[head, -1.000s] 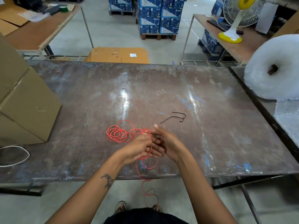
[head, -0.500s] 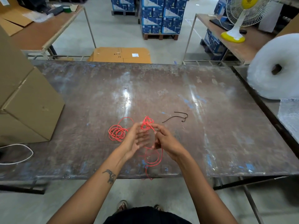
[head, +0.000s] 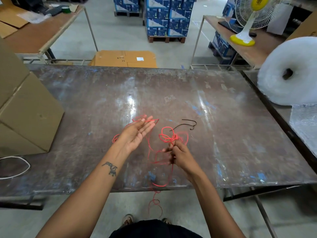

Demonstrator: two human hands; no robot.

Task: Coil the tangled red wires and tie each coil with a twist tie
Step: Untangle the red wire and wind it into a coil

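left hand [head: 137, 133] fingers spread | right hand [head: 178, 154] fingers pinching red wire [head: 169, 137] | labels unreadable

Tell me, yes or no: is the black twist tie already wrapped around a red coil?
No, the black twist tie lies loose on the table, beside the red wire.

The left hand [head: 137, 133] was extended forward, palm turned up and inward, fingers straight and together. The right hand [head: 180, 155] sat nearer the body, fingers curled in a pinch. Both forearms were bare and converged from the lower frame; the left carried a tattoo.
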